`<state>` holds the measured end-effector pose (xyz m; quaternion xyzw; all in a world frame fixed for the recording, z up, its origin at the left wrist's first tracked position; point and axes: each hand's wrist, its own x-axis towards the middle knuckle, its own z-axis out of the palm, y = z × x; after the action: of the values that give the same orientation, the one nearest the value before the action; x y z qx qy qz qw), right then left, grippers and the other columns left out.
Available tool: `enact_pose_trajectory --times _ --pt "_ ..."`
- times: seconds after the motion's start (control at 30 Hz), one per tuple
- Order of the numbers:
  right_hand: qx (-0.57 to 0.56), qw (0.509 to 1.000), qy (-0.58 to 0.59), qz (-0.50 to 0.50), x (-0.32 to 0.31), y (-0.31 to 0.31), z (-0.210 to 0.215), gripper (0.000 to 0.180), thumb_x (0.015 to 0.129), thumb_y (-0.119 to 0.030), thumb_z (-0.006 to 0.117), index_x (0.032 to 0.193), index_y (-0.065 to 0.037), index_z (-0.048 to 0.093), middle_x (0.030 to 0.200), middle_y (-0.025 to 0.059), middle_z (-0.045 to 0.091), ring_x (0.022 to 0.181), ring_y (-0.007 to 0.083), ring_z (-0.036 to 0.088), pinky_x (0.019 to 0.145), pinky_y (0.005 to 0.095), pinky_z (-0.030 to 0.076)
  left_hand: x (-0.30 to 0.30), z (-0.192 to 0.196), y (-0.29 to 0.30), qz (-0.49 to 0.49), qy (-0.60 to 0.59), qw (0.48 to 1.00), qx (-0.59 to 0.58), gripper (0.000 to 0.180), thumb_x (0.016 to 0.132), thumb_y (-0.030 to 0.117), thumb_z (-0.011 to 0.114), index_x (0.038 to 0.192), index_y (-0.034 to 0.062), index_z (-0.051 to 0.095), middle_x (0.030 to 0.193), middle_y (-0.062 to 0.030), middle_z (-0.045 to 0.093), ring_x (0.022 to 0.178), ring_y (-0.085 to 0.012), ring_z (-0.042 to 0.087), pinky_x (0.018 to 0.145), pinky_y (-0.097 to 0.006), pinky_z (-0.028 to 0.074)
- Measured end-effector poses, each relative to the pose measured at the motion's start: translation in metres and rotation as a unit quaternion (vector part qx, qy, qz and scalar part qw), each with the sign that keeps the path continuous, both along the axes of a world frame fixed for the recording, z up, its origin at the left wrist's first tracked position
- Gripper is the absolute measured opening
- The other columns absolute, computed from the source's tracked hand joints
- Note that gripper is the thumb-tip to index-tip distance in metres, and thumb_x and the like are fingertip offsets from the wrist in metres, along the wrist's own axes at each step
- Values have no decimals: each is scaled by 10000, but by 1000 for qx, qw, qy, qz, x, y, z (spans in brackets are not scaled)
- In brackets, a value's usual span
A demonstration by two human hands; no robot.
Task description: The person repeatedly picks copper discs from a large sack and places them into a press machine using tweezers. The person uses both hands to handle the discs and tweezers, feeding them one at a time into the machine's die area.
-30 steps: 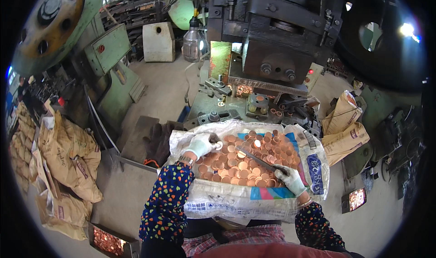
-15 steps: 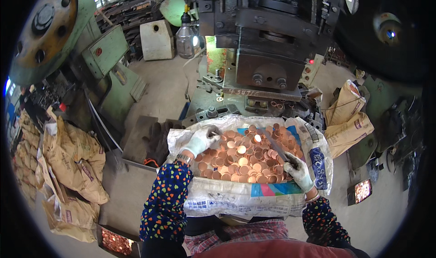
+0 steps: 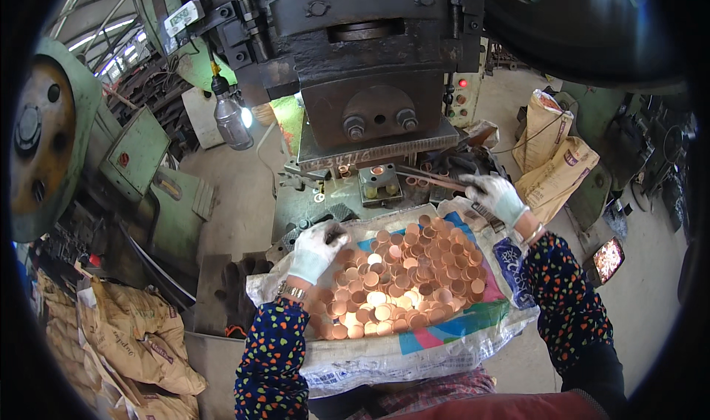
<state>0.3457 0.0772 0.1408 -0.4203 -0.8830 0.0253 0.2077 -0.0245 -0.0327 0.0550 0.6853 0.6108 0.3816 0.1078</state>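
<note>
Nearest the person, a white woven plastic sack (image 3: 414, 350) with blue, pink and green print is lying spread across the lap, and a heap of round flat copper-coloured metal discs (image 3: 403, 283) is sitting on its middle. All places below are given relative to this heap. The left hand (image 3: 316, 251), in a white work glove, is resting at the heap's upper-left edge, fingers curled closed over the discs there; whether it is pinching one cannot be told. The patterned dark sleeve (image 3: 272, 357) with small coloured hearts is running down from that hand along the heap's left side. The right hand (image 3: 497, 195), also white-gloved, is reaching beyond the heap's upper-right corner, fingers closed around the near end of long thin metal tongs (image 3: 433, 179), whose tips are pointing left toward a small grey die block (image 3: 379, 183) standing just beyond the heap. A single copper disc (image 3: 378, 170) is sitting on top of that block. Farther beyond, the dark heavy press machine (image 3: 362, 65) is rising above the block. Far right of the heap, brown paper sacks (image 3: 555, 157) are leaning together; far left, more tan sacks (image 3: 129, 331) are lying piled.
</note>
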Motion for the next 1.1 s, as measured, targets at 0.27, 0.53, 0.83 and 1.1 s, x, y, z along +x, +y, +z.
enact_pose_trajectory --times 0.27,0.53,0.83,1.1 --pt "146 972 -185 -23 -43 57 -13 297 925 -330 493 1189 -207 554 823 60 628 734 249 643 601 366 519 18 -9 82 46 -258 964 -38 187 828 87 672 986 14 604 818 -63 670 701 -115 639 655 -249 523" --pt "120 992 -19 19 -29 61 -19 295 932 -303 485 1177 -162 569 872 97 641 800 277 632 662 380 506 31 -25 140 63 -279 957 53 267 827 136 698 1025 -7 589 869 -47 660 671 -91 610 541 -225 490" --pt "51 994 -84 -51 -54 61 -29 292 931 -291 484 1182 -159 553 869 90 631 779 247 633 641 347 515 55 -26 155 147 -230 948 165 362 808 255 726 1001 -28 607 903 -131 675 746 -197 629 686 -308 489" --pt "32 999 -22 12 -20 47 -23 313 918 -303 498 1186 -159 576 876 98 648 800 283 631 664 385 505 58 -14 165 207 103 968 97 368 803 435 648 779 70 689 685 -151 644 651 -345 629 593 -421 504"
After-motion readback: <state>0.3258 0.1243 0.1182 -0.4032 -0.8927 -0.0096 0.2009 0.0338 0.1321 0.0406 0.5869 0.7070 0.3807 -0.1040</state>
